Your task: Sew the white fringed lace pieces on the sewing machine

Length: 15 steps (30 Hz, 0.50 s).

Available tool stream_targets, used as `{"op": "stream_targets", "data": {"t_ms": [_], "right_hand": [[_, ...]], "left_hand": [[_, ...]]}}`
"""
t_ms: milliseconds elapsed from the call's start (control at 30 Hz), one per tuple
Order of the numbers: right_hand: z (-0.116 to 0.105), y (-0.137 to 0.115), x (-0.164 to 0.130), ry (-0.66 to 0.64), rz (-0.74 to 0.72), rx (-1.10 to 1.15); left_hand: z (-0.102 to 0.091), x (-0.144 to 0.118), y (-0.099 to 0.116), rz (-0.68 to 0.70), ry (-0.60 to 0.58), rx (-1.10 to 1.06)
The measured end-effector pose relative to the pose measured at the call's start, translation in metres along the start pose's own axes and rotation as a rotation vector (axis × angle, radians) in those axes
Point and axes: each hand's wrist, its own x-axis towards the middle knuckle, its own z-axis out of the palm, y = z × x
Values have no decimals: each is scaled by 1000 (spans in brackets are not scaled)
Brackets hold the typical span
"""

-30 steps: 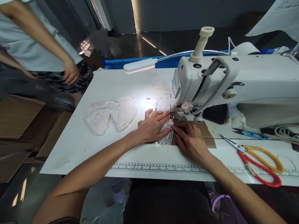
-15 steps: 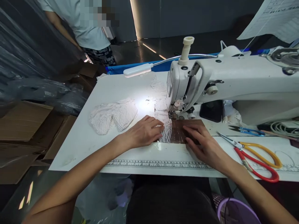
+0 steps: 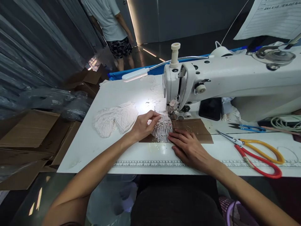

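Observation:
White lace fabric [image 3: 162, 131] lies over a brown sheet [image 3: 196, 128] just in front of the needle area of a white sewing machine [image 3: 225, 78]. My left hand [image 3: 146, 125] pinches the lace's upper left edge between thumb and forefinger. Flat on the brown sheet, my right hand [image 3: 185, 145] has its fingertips at the lace's right edge. More lace runs back from the presser foot along the table. To the left lies a separate folded lace piece [image 3: 116, 118].
Scissors with red and yellow handles [image 3: 258, 153] and blue thread snips [image 3: 246, 127] lie at the right. A dark phone-like slab [image 3: 210, 109] sits under the machine arm. A ruler strip [image 3: 150, 164] follows the front edge. Cardboard boxes [image 3: 30, 128] stand left; a person [image 3: 113, 28] is behind.
My left hand has risen slightly and now pinches the lace edge. My right hand has slid left to the lace. The person behind has moved right, and the view has shifted a little.

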Motion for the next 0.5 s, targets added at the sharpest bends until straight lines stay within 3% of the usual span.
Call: {"op": "stream_targets", "data": {"t_ms": [33,133,267,400,500], "right_hand": [[1,0,0,1,3,7],[3,-3,-3,-5,10,31],[-7,1,-2,-47,3,102],[-29,24,17,-65,16,265],[-38,44,40,-52,117,223]], "left_hand": [[5,-1,2,9,9,31],[20,-7,6,168,-111,117],[25,-14,2,297,-190,201],[22,-13,-4,383,-189,143],[24,-11,-6,398,-122,143]]}}
